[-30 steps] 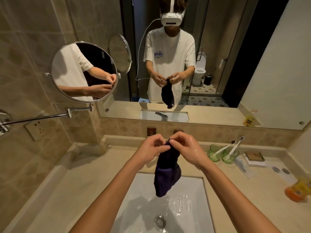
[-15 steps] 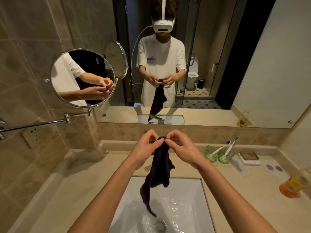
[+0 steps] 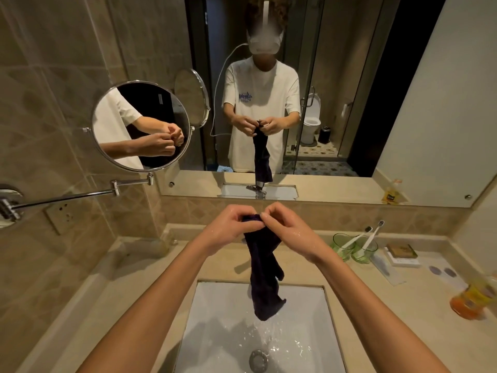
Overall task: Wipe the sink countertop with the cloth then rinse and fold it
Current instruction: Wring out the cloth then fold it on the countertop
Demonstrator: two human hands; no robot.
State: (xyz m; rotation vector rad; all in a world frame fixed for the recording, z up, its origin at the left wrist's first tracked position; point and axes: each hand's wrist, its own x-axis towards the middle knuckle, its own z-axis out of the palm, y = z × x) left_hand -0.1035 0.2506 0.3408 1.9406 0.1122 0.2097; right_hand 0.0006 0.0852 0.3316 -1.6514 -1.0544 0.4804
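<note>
Cloth (image 3: pixel 262 267) hangs as a dark, twisted, wet-looking strip over the sink (image 3: pixel 215 319), its lower end clear of the basin floor and above the drain (image 3: pixel 258 360). Left hand (image 3: pixel 228 228) and right hand (image 3: pixel 285 232) are close together, fingertips of both pinched on the cloth's upper edge; the pinch points almost touch. Both hands glisten with water.

Risks noted:

- Grip is by fingertips only on wet fabric. Wet skin and the weight of soaked cloth could let the edge slip, dropping the cloth into the wet basin and undoing any wringing.
- Cloth is bunched, not spread. With both hands on nearly the same spot, corners are unlikely to be found cleanly; a fold started from here would probably come out lopsided or lumpy.
- Any shake to open the cloth could fling drops onto the worktop (image 3: pixel 150 281), which appears dry, and toward the green cups (image 3: pixel 355 250) holding toothbrushes and the small packets near the right edge.
- Whether the tap is running cannot be told; water lies in the basin.
</note>
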